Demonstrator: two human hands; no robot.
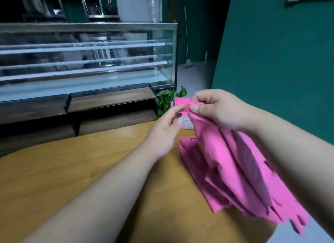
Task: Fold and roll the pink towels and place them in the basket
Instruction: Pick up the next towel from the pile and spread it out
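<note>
My right hand pinches the top corner of a pink towel and holds it up, so the cloth hangs down over a pile of pink towels on the wooden table. My left hand is just left of that corner, fingers loosely curled and holding nothing; its fingertips are close to the cloth. Behind my hands stands a white perforated basket with a pink towel showing inside it. Most of the basket is hidden by my hands.
A green leafy plant stands beside the basket at the table's far edge. Behind the table is a glass display case on a dark wooden base. A green wall rises on the right.
</note>
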